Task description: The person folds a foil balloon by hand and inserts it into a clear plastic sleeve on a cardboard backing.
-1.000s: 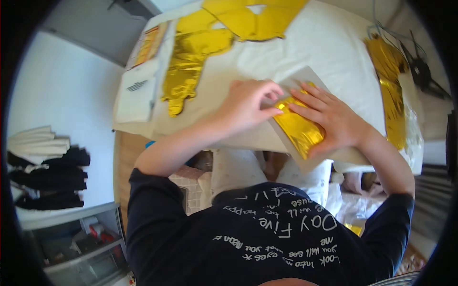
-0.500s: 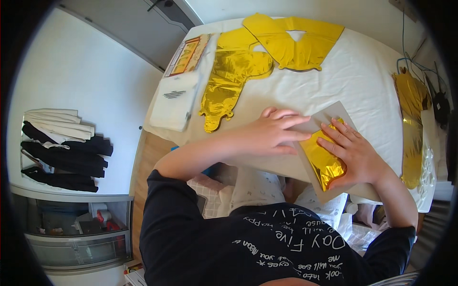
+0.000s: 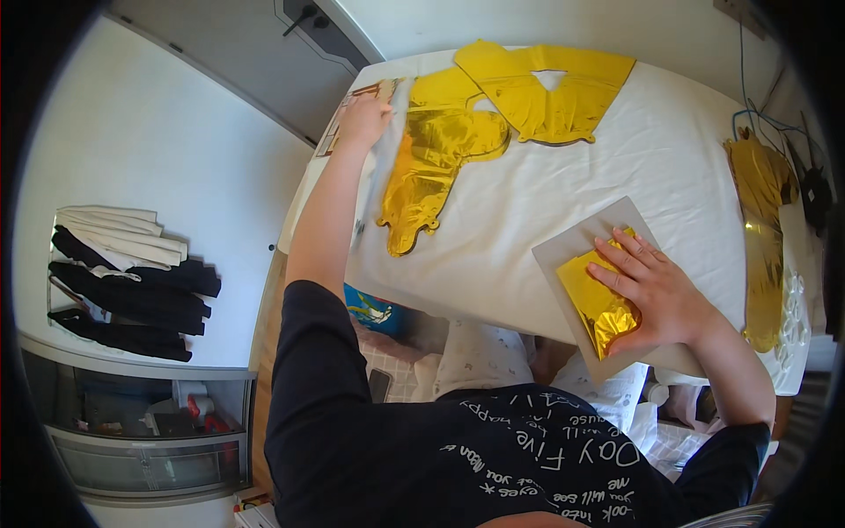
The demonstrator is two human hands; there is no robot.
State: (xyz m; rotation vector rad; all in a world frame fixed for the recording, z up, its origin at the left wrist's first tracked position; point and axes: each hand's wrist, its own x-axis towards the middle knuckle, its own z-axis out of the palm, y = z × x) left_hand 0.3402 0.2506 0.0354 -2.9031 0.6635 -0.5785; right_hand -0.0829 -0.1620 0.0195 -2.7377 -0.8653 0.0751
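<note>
A white-clothed tabletop [image 3: 678,176] spreads below. The right grip [image 3: 656,295], splayed flat, rests on folded, shiny gold foil [image 3: 588,295] atop a rectangular grey board [image 3: 570,241]; the foil shows leftward, long axis slanting bodyward. Farther off, the left grip [image 3: 365,121] curls at a flat printed packet [image 3: 330,138], its hold unclear.

A table covered in slightly wrinkled white cloth [image 3: 502,238] carries a broad gold foil piece with a triangular opening [image 3: 559,114] along its far side, its left corner overlapping a bent, glossy gold foil shape [image 3: 431,145]. A printed, reddish flat packet [image 3: 330,136] lies at the far left corner. A flat grey rectangular board [image 3: 572,238] overhangs the near edge; a long gold foil strip [image 3: 764,255] lies along the right, just beside crumpled clear plastic [image 3: 795,312].
</note>
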